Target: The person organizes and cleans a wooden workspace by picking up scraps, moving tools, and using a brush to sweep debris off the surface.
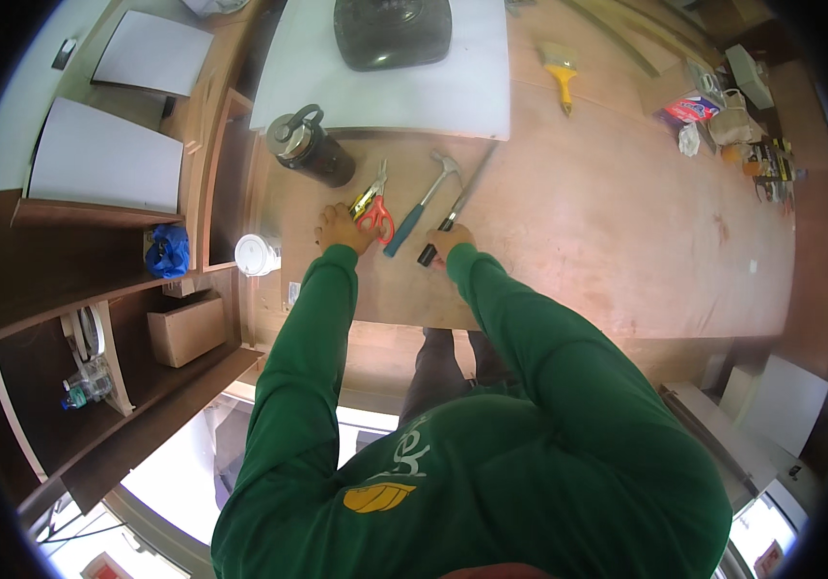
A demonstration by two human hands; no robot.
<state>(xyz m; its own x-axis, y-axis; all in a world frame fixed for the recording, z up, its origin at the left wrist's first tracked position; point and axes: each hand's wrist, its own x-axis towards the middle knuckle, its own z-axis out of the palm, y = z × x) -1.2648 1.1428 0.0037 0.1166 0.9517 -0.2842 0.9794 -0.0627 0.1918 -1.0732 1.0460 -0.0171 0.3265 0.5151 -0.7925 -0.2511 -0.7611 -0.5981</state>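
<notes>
On the wooden table, my left hand rests with its fingers apart, touching the red-handled scissors with its thumb side. A yellow and black tool lies against the scissors and partly beneath the fingertips; its kind is unclear. To the right lies a claw hammer with a teal grip, its head pointing away from me. My right hand has its fingers closed at the black handle of a long, thin tool. The long part of that tool runs toward the white board; its exact kind is unclear.
A dark flask stands beyond my left hand, near a white lidded cup. Behind it, a raised white board carries a dark rounded object. Farther right lie a yellow brush and a tissue box.
</notes>
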